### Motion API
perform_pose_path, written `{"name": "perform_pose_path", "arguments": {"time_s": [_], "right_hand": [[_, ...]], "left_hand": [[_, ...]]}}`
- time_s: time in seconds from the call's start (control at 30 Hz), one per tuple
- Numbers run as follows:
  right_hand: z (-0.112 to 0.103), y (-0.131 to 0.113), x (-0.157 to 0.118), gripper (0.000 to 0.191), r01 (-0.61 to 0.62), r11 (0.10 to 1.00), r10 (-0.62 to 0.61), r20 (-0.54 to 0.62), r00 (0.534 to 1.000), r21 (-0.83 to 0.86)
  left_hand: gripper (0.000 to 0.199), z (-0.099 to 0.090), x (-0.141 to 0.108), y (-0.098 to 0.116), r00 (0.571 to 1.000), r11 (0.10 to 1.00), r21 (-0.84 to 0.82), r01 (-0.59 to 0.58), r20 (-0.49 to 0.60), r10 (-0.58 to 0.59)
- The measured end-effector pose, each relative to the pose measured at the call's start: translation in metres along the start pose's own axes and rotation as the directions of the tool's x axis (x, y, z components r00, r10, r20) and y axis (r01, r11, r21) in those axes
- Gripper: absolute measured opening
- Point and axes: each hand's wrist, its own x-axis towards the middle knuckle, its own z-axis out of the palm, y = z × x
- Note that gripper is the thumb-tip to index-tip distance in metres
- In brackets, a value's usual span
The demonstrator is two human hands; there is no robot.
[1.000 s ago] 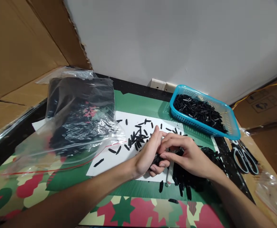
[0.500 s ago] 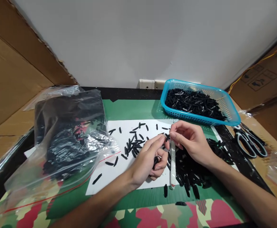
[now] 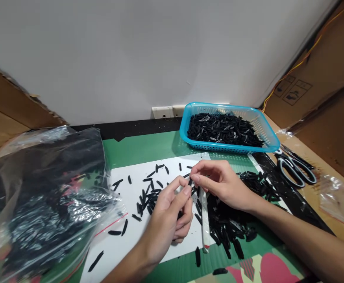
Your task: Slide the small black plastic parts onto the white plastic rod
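Note:
Between the fingertips of my left hand and my right hand is a small black piece, pinched from both sides. The other fingers of my left hand are curled into the palm, with something dark partly visible there. Several loose black pieces lie scattered on the white sheet around and left of my hands. A pale strip runs between the sheet's pieces and a dense black pile, which lies below my right hand and forearm.
A blue basket full of black pieces stands at the back right. Scissors lie right of it. A large clear bag with black contents fills the left side. Cardboard rises at the right, and a wall stands behind.
The view has shifted, so the basket and bag appear further left. My left fingers have closed around the small piece, which now stands more upright between both hands.

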Motion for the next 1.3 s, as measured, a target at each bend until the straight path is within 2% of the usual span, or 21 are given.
{"name": "perform_pose_path", "arguments": {"time_s": [0.1,0.23,0.37,0.63,0.87,1.1,1.3], "right_hand": [[0.000,0.001,0.001,0.028,-0.006,1.000,0.006,0.028,1.000,0.022],[-0.001,0.002,0.002,0.028,0.001,0.998,-0.003,0.031,1.000,0.061],[0.000,0.001,0.002,0.030,-0.019,0.997,0.016,0.036,0.999,0.079],[0.009,0.001,-0.003,0.033,-0.021,0.991,0.013,-0.066,0.998,-0.131],[0.007,0.002,0.001,0.038,-0.095,0.994,0.100,-0.084,0.991,0.058],[0.006,0.007,0.000,0.023,0.002,0.999,-0.001,-0.028,1.000,0.034],[0.008,0.009,0.001,0.024,0.011,1.000,-0.011,-0.045,0.999,-0.002]], "left_hand": [[0.040,0.001,-0.001,0.000,1.000,1.000,0.023,0.005,-0.009,-0.004],[0.038,0.002,-0.003,0.000,0.997,1.000,0.007,-0.024,-0.080,0.025],[0.036,0.000,-0.003,-0.001,0.995,1.000,0.005,-0.031,-0.090,0.031],[0.038,0.000,-0.002,-0.003,0.995,0.989,0.129,-0.068,-0.063,0.076],[0.041,-0.002,-0.001,0.000,0.991,0.991,0.102,-0.083,-0.100,0.094],[0.040,0.003,-0.007,0.005,0.986,0.989,0.125,-0.074,-0.141,0.092],[0.042,0.004,-0.006,0.004,0.985,0.993,0.097,-0.066,-0.155,0.081]]}}
